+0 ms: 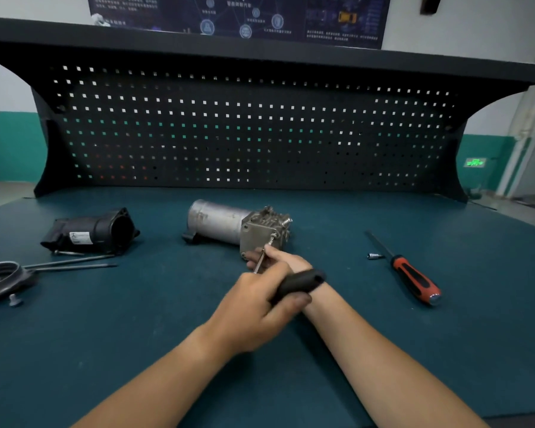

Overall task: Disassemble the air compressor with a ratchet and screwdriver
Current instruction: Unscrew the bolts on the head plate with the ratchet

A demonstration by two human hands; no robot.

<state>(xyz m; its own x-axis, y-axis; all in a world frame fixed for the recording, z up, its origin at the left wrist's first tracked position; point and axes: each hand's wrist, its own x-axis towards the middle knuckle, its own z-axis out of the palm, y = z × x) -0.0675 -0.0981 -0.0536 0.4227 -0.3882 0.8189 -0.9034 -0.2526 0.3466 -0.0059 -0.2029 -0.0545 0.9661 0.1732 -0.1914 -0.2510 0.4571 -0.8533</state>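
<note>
Head view: the compressor [223, 222] lies on its side at mid-frame on the green bench [105, 350], a dull silver cylinder with a grey cast block (knobbly with fittings) at its right end. My left hand [254, 313] clenches the ratchet [300, 282] by its black handle. My right hand [286, 262] pinches its thin shaft beside the block. The screwdriver [414, 279] lies at right.

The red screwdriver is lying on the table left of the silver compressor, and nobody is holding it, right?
Not quite. The head view shows the red screwdriver lying on the table right of the silver compressor, not left. Nobody is holding it.
</note>
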